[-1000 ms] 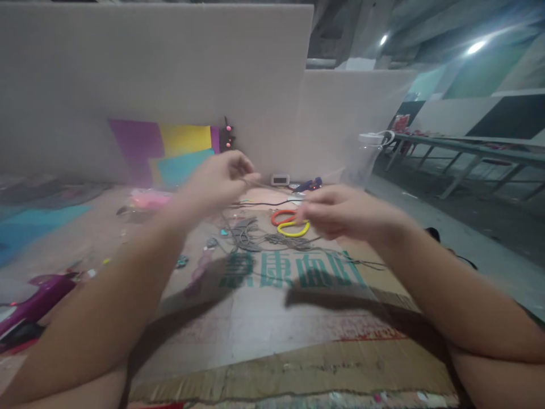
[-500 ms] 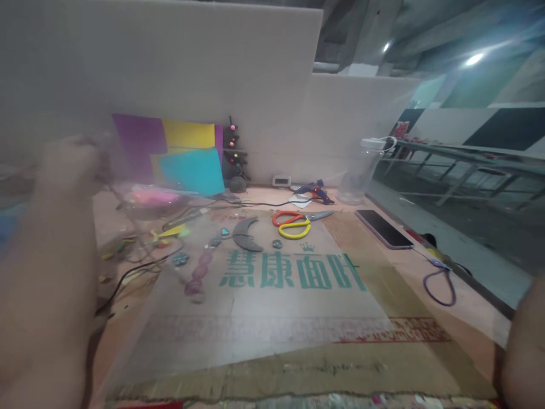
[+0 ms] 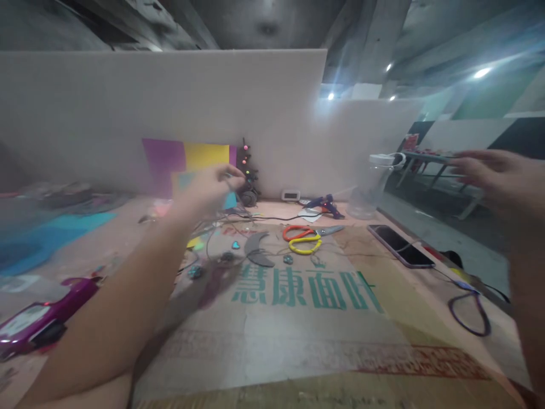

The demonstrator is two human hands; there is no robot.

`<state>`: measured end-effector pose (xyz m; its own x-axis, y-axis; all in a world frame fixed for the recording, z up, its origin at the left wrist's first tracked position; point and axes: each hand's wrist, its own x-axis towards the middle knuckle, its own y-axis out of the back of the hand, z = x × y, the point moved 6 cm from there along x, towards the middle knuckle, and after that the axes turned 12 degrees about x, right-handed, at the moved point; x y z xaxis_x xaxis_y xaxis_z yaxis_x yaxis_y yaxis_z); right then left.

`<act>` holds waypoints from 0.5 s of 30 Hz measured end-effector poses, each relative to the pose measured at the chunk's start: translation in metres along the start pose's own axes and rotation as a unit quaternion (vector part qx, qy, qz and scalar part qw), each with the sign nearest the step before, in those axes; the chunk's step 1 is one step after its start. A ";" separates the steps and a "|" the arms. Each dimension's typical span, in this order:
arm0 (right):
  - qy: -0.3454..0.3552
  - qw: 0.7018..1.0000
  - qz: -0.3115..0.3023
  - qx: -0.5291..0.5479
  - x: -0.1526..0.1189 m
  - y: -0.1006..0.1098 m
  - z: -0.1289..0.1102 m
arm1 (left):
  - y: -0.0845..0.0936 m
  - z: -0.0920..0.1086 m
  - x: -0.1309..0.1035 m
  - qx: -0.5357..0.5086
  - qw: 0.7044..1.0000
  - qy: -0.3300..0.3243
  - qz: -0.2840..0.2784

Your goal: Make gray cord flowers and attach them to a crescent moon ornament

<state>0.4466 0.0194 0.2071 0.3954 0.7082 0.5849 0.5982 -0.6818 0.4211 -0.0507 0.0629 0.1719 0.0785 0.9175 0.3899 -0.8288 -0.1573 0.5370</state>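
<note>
My left hand (image 3: 230,180) is raised over the back left of the table, finger and thumb pinched on a thin cord (image 3: 208,244). The cord sags low across the table and rises over the phone toward my right hand (image 3: 485,173). That hand is up at the far right, blurred, its fingers pressed together at the cord's other side. Below the cord lie a grey crescent shape (image 3: 256,250), scissors (image 3: 307,244) with red and yellow handles, a small blue heart (image 3: 235,245) and flower-like pieces (image 3: 195,272). A pinkish strip (image 3: 213,287) sits in my left arm's shadow.
A clear sheet over printed cardboard (image 3: 298,392) covers the table's middle. Behind are coloured papers (image 3: 206,156), a small decorated tree (image 3: 247,176), a glue gun (image 3: 323,204) and a bottle (image 3: 366,187). A phone (image 3: 400,244) lies right, a purple device (image 3: 46,312) left.
My left hand has moved right and toward the table's middle, with the cord. My right hand has come up into view. The camera has tilted up and turned left.
</note>
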 end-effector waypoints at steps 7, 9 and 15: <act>0.019 0.805 -0.462 0.371 -0.149 -0.196 -0.126 | -0.065 0.029 -0.028 0.089 0.992 -0.085 -0.033; -0.015 0.721 -0.555 0.415 -0.181 -0.220 -0.132 | -0.070 0.029 -0.030 0.127 0.986 -0.110 -0.023; -0.108 0.649 -0.531 0.533 -0.163 -0.182 -0.131 | -0.086 -0.004 -0.019 0.302 0.938 -0.075 -0.149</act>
<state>0.1818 0.0041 0.1265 -0.6159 0.7626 0.1976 0.7100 0.6461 -0.2801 0.0171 0.0602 0.1154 0.3714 0.8993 0.2307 -0.2950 -0.1213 0.9478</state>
